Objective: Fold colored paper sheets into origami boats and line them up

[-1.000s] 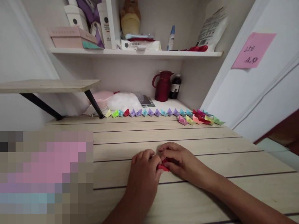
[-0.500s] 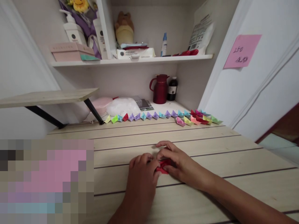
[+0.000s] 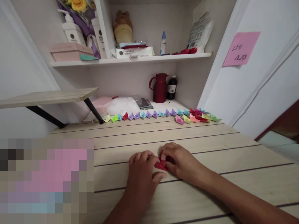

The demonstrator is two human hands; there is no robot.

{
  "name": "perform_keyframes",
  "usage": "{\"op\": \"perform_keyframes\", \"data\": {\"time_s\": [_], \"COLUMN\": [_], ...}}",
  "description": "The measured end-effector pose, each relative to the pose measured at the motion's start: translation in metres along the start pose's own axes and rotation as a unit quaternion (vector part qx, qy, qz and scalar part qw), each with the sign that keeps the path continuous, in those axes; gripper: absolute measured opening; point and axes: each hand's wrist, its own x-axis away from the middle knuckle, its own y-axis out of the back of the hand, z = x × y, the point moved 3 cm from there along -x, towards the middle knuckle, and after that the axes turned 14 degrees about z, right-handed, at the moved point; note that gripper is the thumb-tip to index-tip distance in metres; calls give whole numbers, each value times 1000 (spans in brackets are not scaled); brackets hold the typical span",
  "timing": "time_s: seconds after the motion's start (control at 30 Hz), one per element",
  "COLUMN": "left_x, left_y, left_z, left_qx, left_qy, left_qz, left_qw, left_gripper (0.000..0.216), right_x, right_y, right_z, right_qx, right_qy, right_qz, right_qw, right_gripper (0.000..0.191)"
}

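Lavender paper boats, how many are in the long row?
6 lavender boats: two right of the leftmost red boat, two mid-row, two farther right. The crowded right end may hide others.

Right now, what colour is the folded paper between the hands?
The folded paper is red, clearest in the head view.

Right in the centre, the red paper (image 3: 160,166) is pinched by the right hand (image 3: 183,159) on the tabletop (image 3: 210,199)! The left hand (image 3: 142,172) is set close beside it, thumb spread away. The far edge is lined with colourful paper boats (image 3: 149,114), doubled up at right, and behind, a dark red jug (image 3: 160,89) is flanked by a dark bottle (image 3: 172,89).
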Motion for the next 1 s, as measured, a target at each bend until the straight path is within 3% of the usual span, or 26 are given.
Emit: {"op": "perform_keyframes", "data": {"time_s": [0.27,0.33,0.5,0.7,1.0], "left_x": [-4,-4,-3,2,4], "left_y": [2,3,4,7,4], "left_z": [8,9,9,9,5], "left_qx": [58,87,179,206,237], "left_qy": [11,12,-5,-34,-68], "left_qz": [-33,-47,-76,-124,-195], "left_qw": [998,995,981,970,949], "left_gripper": [10,12,14,12,11], "right_x": [10,11,7,4,1], "right_y": [17,17,8,1,0], "right_z": [2,2,-3,-8,-9], "right_qx": [-61,-63,-158,-381,-508], "right_qy": [72,62,23,6,0], "right_qz": [103,90,35,37,-12], "right_qw": [990,992,987,924,861], "right_gripper": [18,22,5,15,31]}}
